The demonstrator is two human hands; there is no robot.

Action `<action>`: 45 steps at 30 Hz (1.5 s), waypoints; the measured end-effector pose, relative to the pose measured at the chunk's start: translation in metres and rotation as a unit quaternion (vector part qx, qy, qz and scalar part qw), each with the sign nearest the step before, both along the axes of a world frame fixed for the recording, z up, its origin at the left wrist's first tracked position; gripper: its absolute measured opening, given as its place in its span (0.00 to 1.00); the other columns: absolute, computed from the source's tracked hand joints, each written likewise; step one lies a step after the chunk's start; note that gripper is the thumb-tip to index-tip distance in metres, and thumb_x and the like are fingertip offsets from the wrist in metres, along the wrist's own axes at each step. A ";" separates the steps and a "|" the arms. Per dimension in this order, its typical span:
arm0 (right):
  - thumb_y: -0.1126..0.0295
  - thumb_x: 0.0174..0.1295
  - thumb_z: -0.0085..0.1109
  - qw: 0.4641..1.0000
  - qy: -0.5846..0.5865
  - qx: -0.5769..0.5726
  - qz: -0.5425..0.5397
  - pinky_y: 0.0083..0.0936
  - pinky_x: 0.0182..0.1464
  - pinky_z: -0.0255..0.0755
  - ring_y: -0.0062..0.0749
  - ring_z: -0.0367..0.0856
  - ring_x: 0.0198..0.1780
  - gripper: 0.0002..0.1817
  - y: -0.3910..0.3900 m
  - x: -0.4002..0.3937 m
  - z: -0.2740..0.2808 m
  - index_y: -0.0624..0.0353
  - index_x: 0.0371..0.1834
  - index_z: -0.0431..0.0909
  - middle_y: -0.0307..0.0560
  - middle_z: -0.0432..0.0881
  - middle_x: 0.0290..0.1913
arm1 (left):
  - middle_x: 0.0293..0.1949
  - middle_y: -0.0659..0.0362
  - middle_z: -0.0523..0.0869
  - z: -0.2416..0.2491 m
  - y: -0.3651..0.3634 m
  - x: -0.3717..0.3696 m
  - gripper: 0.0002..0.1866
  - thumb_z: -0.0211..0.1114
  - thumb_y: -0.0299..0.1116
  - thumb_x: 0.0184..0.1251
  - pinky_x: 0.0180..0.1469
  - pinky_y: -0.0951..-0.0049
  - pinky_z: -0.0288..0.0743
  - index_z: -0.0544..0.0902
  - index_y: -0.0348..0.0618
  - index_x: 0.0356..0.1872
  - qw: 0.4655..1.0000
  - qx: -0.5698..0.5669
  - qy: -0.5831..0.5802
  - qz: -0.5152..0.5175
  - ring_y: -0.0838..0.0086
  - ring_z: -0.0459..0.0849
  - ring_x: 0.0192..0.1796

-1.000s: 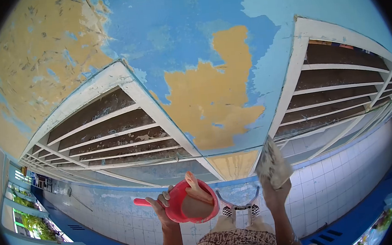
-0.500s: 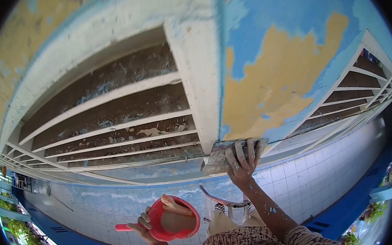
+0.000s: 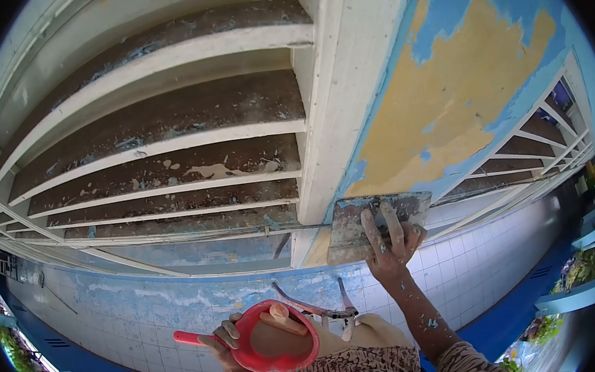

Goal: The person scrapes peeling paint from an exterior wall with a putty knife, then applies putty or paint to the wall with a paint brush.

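Note:
My left hand (image 3: 225, 337) grips a red dipper (image 3: 311, 346) by the base of its handle, low in the view. Inside the dipper lies a beige mass with a tan wooden-looking handle (image 3: 283, 320) sticking up from it. My right hand (image 3: 391, 238) presses a wide, stained flat blade (image 3: 346, 227) against the wall, fingers spread over its face. Above the blade, the wall (image 3: 445, 104) shows a yellowish patch bordered by peeling blue paint. Specks of paint cover my right forearm.
White slatted shelves or louvres (image 3: 189, 138) fill the upper left beside a white post (image 3: 345, 77). More slats (image 3: 518, 147) are at the right. Below are a white tiled surface (image 3: 457, 264), a metal frame (image 3: 345, 301) near my legs, and plants (image 3: 583, 268) at the right.
The view has shifted, so the slats look larger and the post sits further right. My right hand and the blade appear slightly further right; the dipper has moved a little right and down.

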State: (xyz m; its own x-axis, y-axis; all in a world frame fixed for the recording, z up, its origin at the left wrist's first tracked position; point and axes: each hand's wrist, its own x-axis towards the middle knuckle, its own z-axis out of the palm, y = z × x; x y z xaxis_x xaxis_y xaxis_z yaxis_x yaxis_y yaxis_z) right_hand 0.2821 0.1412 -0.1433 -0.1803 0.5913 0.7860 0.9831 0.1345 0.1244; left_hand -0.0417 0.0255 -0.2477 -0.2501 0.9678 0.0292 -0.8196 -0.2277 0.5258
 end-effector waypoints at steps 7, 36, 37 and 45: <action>0.68 0.56 0.60 0.997 0.026 0.069 0.027 0.41 0.53 0.59 0.34 0.64 0.46 0.23 0.015 0.004 -0.020 0.37 0.57 0.84 0.40 0.72 0.65 | 0.23 0.60 0.82 0.017 0.016 0.033 0.38 0.40 0.65 0.74 0.69 0.58 0.64 0.68 0.48 0.08 0.998 0.000 0.049 -0.030 0.62 0.81 0.56; 0.71 0.45 0.62 0.959 0.165 0.227 0.043 0.50 0.55 0.64 0.53 0.70 0.55 0.32 0.043 0.033 0.085 0.56 0.61 0.80 0.57 0.69 0.65 | 0.24 0.60 0.81 0.040 0.053 0.075 0.39 0.40 0.67 0.72 0.70 0.53 0.61 0.68 0.46 0.08 0.996 0.045 0.002 -0.083 0.58 0.80 0.57; 0.70 0.46 0.62 0.964 0.164 0.206 0.030 0.49 0.55 0.64 0.53 0.70 0.55 0.32 0.038 0.033 0.086 0.57 0.62 0.80 0.57 0.69 0.64 | 0.22 0.60 0.81 0.042 0.051 0.077 0.39 0.41 0.66 0.73 0.69 0.54 0.62 0.67 0.47 0.08 0.998 0.012 0.006 -0.066 0.58 0.80 0.57; 0.63 0.53 0.63 0.982 0.143 0.119 -0.011 0.44 0.54 0.68 0.51 0.72 0.54 0.29 0.023 0.039 0.105 0.58 0.62 0.79 0.56 0.72 0.61 | 0.21 0.61 0.80 0.066 0.054 0.081 0.38 0.42 0.65 0.74 0.69 0.55 0.61 0.66 0.49 0.07 0.998 -0.015 0.009 -0.060 0.57 0.81 0.57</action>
